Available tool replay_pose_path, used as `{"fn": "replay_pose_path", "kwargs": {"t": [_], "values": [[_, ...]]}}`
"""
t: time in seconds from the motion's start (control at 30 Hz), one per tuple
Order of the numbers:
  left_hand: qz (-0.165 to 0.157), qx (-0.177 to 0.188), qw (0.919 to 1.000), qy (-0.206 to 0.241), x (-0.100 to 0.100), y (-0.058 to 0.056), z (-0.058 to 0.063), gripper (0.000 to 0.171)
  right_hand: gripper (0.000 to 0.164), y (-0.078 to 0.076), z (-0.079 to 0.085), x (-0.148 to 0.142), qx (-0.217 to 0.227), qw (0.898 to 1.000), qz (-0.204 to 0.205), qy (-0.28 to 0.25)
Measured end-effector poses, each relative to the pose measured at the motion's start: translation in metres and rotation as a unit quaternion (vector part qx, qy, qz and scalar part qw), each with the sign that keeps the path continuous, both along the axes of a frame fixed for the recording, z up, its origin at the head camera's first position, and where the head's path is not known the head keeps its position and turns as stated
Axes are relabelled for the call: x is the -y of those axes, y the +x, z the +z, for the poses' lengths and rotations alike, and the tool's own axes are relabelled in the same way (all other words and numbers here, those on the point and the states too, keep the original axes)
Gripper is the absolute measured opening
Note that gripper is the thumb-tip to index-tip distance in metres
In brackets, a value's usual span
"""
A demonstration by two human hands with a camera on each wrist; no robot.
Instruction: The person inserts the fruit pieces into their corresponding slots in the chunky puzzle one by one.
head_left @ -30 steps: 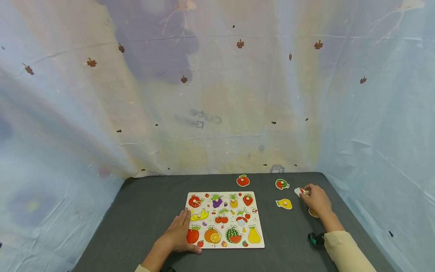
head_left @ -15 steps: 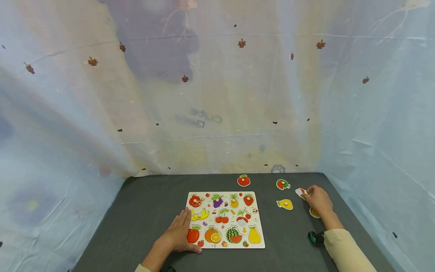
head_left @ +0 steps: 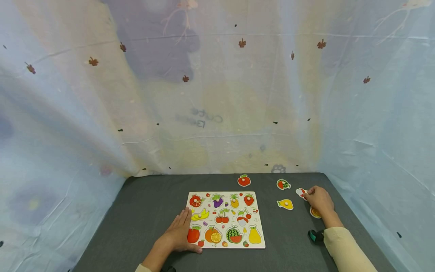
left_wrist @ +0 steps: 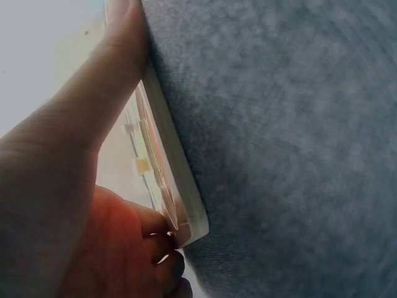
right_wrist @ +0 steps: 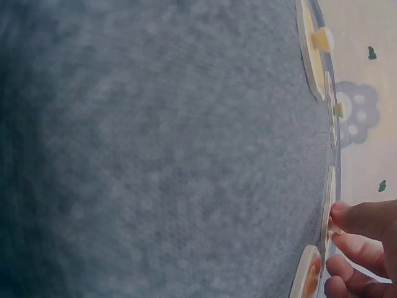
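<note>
A white fruit puzzle board (head_left: 234, 226) lies on the grey table. My left hand (head_left: 175, 232) rests along its left side, fingers straight, the thumb at the front corner; in the left wrist view the thumb (left_wrist: 93, 87) lies along the board's edge (left_wrist: 170, 149). To the right of the board, my right hand (head_left: 320, 201) pinches a red-and-white puzzle piece (head_left: 300, 192) on the table; which fruit it shows is hidden. In the right wrist view, thumb and finger (right_wrist: 363, 218) meet at the knob of this upright-looking thin piece (right_wrist: 328, 205).
Loose knobbed pieces lie about: a tomato-like red one (head_left: 244, 181), a watermelon (head_left: 283, 184), a pear (head_left: 285, 204) and an orange (head_left: 315, 212) partly under the right hand. A dark strap-like object (head_left: 316, 236) sits by the right wrist. Printed curtains (head_left: 217, 94) enclose the table.
The view has shifted very slightly. Both hands stay nearly where they were, the right still pinching the red-and-white puzzle piece and the left still on the board.
</note>
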State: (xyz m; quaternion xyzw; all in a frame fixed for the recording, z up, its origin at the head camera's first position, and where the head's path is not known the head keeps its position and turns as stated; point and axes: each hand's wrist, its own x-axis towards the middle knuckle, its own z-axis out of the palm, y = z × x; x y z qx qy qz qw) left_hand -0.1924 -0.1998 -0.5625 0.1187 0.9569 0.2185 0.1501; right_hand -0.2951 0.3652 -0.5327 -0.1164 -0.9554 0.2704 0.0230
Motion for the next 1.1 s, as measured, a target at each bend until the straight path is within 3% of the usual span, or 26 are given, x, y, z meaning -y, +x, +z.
{"fn": "replay_pose_path", "kwargs": {"t": [0.23, 0.53, 0.67, 1.1], "values": [[0.004, -0.001, 1.0000, 0.003, 0.000, 0.001, -0.003, 0.158, 0.026, 0.001, -0.002, 0.001, 0.000, 1.000, -0.006, 0.002], [0.009, 0.018, 0.9998, 0.002, -0.007, 0.008, 0.022, 0.154, 0.026, 0.002, -0.003, 0.003, -0.011, 1.000, -0.005, 0.007], [0.009, 0.019, 0.9998, 0.006, -0.008, 0.010, 0.024, 0.154, 0.027, 0.003, -0.003, 0.008, -0.029, 0.999, 0.009, 0.011], [0.015, 0.010, 0.9989, -0.044, -0.010, 0.009, 0.027, 0.145, 0.025, 0.001, 0.001, 0.039, -0.060, 0.997, 0.048, 0.008]]}}
